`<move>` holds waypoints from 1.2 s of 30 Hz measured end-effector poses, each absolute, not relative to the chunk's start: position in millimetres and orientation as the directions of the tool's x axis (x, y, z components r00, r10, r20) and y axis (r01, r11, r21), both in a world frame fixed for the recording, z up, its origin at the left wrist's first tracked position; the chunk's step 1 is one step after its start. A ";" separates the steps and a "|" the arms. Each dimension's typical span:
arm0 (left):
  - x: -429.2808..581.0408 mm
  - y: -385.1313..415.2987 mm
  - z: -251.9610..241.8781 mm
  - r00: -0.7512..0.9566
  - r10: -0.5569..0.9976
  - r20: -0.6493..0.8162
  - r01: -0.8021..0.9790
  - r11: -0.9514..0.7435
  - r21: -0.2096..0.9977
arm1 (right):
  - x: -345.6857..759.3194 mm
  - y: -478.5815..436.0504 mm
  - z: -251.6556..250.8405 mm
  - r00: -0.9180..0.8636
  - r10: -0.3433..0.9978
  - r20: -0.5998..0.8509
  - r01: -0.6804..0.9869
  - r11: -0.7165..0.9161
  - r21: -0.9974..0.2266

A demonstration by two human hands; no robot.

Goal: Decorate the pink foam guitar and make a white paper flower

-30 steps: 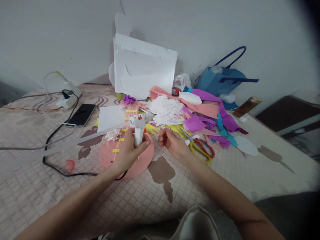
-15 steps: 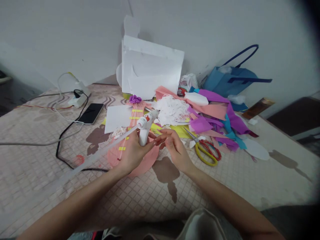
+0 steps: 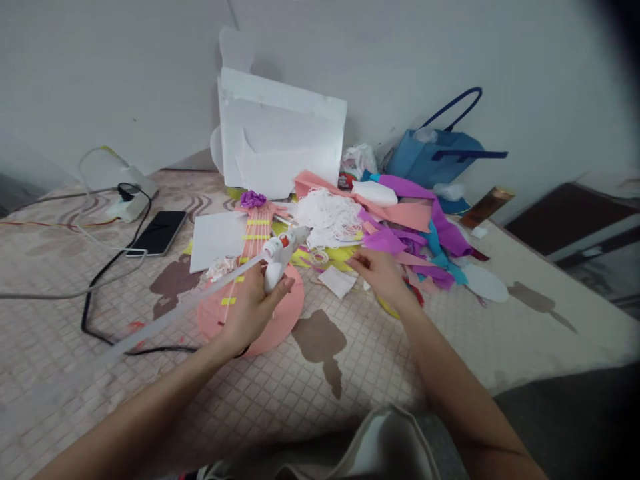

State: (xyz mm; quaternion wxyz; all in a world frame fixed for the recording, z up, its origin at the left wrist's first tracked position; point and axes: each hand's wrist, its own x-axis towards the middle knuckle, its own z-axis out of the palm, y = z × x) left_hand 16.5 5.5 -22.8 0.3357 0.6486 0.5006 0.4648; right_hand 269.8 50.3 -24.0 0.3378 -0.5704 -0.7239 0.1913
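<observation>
My left hand (image 3: 250, 307) is wrapped around the handle of a white hot glue gun (image 3: 278, 260). A long translucent glue stick (image 3: 200, 301) runs from its rear toward the lower left. Under that hand lies a pink paper guitar (image 3: 286, 313) with strings, yellow strips and a purple flower (image 3: 253, 199) at its top. My right hand (image 3: 384, 275) is over the paper scraps, fingertips pinched together. Whatever is between them, if anything, I cannot make out. Beneath the right hand are scissors (image 3: 389, 308), mostly hidden. A small white piece of paper (image 3: 338, 281) lies left of it.
White string (image 3: 327, 217) is heaped by purple crepe paper (image 3: 425, 190). A white foam board (image 3: 285, 127) leans on the wall beside a blue bag (image 3: 430, 157). At left are a phone (image 3: 157, 233), a black cable (image 3: 86, 313) and a power strip (image 3: 131, 203).
My right hand has moved right, away from the glue gun, to the scissors and scraps. A white paper piece now shows between the hands. The whole view has shifted slightly.
</observation>
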 end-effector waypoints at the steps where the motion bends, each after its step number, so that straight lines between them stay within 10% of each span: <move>1: 16.9 5.2 -23.0 0.097 0.963 0.251 0.299 -0.268 0.916 | 275.2 52.0 -24.9 -0.195 0.954 0.226 0.766 0.292 -0.573; 11: 18.4 7.1 -21.5 0.191 0.960 0.207 0.165 -0.239 0.957 | 274.3 48.8 -36.8 -0.589 0.803 0.084 0.725 0.572 -0.385; 20: 19.3 6.6 -17.9 0.139 0.967 0.211 0.198 -0.236 0.951 | 256.4 43.8 -26.4 -0.230 0.912 0.339 0.418 0.408 -0.812; 26: 20.1 10.0 -20.1 0.091 0.982 0.167 0.133 -0.178 0.975 | 222.8 17.2 -22.3 -0.195 0.705 0.682 0.393 0.693 -0.604; 36: 18.2 8.4 -14.8 0.032 0.991 0.129 0.222 -0.132 0.966 | 217.1 13.8 -25.0 -0.292 0.536 0.792 0.312 0.836 -0.451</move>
